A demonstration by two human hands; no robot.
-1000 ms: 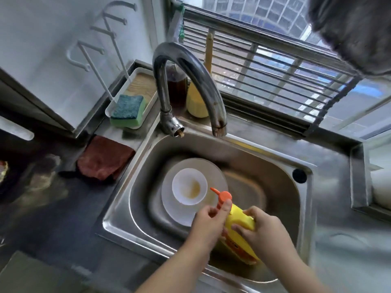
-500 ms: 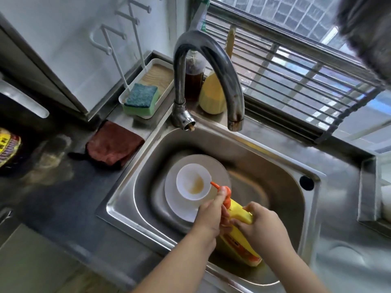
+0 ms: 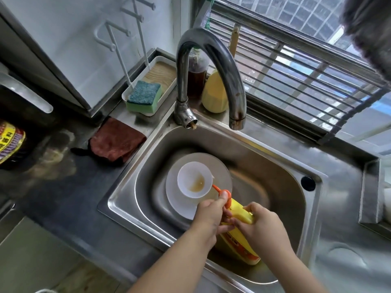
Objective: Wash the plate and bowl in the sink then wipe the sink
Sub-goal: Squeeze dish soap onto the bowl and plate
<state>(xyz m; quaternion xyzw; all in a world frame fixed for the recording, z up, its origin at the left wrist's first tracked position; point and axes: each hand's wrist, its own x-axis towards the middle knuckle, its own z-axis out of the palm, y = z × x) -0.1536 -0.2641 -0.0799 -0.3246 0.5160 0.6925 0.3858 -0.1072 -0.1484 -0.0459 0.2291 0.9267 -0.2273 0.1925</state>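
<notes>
A folded reddish cloth point(image 3: 117, 141) lies on the counter at about ten o'clock from the sink point(image 3: 275, 157), likely parked there for the wiping step at the end. Just beyond it, toward eleven o'clock, a white tray point(image 3: 163, 66) holds a blue-and-green sponge point(image 3: 143, 96), kept off the wet steel yet within reach of the basin. The tap point(image 3: 213, 58) arches over from twelve o'clock, its spout above the back of the basin; no water shows.

In the basin, the plate point(image 3: 220, 168) lies flat left of centre and the bowl point(image 3: 194, 179) sits upright on it, a brownish residue in its bottom, so both are stacked where soap and water can reach them together.

At six o'clock from the bowl, the left hand point(image 3: 208, 214) closes around the orange pump top point(image 3: 224, 194) of a yellow detergent bottle point(image 3: 238, 233), thumb on the head, nozzle aimed toward the bowl's near rim. The right hand point(image 3: 261, 226) wraps the bottle's shoulder, seemingly to steady it, tilted over the basin. The hands sit close together, both clamped on the bottle. Washing proper looks not yet begun.
</notes>
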